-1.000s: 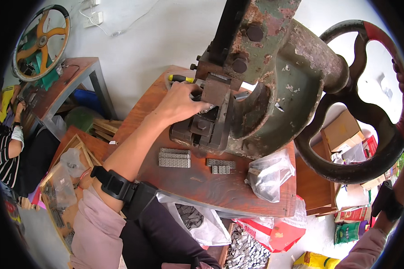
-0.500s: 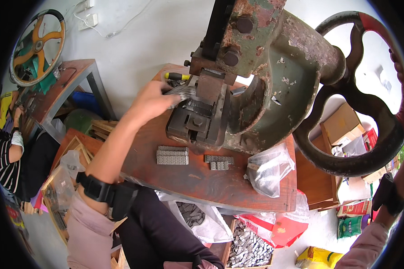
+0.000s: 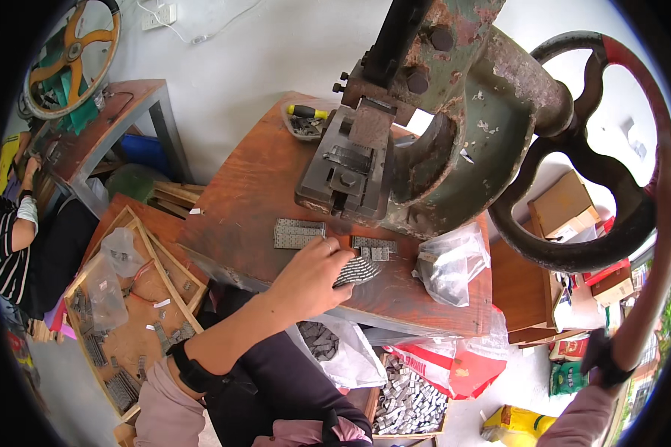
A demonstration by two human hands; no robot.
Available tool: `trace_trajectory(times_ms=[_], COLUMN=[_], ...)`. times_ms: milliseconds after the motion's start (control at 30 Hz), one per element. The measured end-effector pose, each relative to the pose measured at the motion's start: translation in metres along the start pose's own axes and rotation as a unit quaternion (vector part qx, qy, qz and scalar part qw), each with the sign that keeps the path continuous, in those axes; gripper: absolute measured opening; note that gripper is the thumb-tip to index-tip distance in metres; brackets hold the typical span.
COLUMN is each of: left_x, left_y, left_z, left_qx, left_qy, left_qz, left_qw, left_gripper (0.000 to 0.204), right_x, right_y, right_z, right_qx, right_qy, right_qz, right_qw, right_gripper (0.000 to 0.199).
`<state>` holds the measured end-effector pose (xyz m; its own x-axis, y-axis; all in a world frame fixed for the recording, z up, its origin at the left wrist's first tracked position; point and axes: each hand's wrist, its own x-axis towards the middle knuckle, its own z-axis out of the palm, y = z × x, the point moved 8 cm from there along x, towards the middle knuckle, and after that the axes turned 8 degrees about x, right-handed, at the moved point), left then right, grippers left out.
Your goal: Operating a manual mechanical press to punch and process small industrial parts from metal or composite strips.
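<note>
My left hand point(image 3: 314, 276) is closed on a flexible grey strip of small metal links point(image 3: 358, 271), just above the front of the wooden bench. Beside it lie a stack of similar strips point(image 3: 298, 234) and a smaller group of short metal strips point(image 3: 373, 247). Behind them stands a hand press with a steel die block point(image 3: 343, 177); a dark ribbed piece point(image 3: 348, 158) sits on the block. At the far right, my right hand point(image 3: 662, 183) is at the rim of the press's big handwheel point(image 3: 608, 257), its fingers dark and mostly hidden at the picture's edge.
A clear plastic bag point(image 3: 455, 264) rests on the bench's right. A tub with a yellow-black screwdriver point(image 3: 306, 112) stands behind the die. Left is a wooden tray point(image 3: 138, 290) of metal pieces; below, a box of metal pieces point(image 3: 410, 402). Another person point(image 3: 16, 227) works far left.
My left hand has come from the die toward me and right, carrying the strip over the bench beside the stacks. My right arm remains by the handwheel. The whole view has shifted slightly.
</note>
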<state>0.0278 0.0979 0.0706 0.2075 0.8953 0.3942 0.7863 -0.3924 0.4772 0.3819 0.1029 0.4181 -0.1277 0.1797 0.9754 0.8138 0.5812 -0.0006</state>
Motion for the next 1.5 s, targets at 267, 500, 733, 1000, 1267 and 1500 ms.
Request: trace_trajectory(times_ms=[267, 500, 733, 1000, 1267, 1500], left_x=[-0.031, -0.038, -0.037, -0.035, -0.034, -0.038], left_y=[-0.009, -0.016, -0.015, -0.011, -0.011, -0.005], left_z=[0.022, 0.021, 0.022, 0.017, 0.019, 0.02], left_qx=[-0.054, -0.08, -0.097, -0.062, -0.066, -0.039], left_qy=[0.08, 0.125, 0.127, 0.127, 0.124, 0.149], left_qz=[-0.045, -0.083, -0.082, -0.07, -0.077, -0.033], left_qw=[0.994, 0.986, 0.984, 0.987, 0.987, 0.988], left_gripper=[0.085, 0.092, 0.089, 0.084, 0.08, 0.077], right_x=[-0.254, -0.327, -0.319, -0.331, -0.329, -0.333], right_y=[-0.156, -0.211, -0.171, -0.14, -0.142, -0.141], right_z=[0.132, 0.2, 0.2, 0.188, 0.198, 0.198], right_qx=[0.225, 0.281, 0.216, 0.269, 0.297, 0.299], right_qy=[-0.342, -0.459, -0.465, -0.347, -0.329, -0.319], right_qz=[0.065, -0.004, 0.019, 0.246, 0.238, 0.239], right_qw=[0.91, 0.843, 0.858, 0.864, 0.864, 0.867], right_gripper=[0.039, 0.056, 0.049, 0.038, 0.028, 0.023])
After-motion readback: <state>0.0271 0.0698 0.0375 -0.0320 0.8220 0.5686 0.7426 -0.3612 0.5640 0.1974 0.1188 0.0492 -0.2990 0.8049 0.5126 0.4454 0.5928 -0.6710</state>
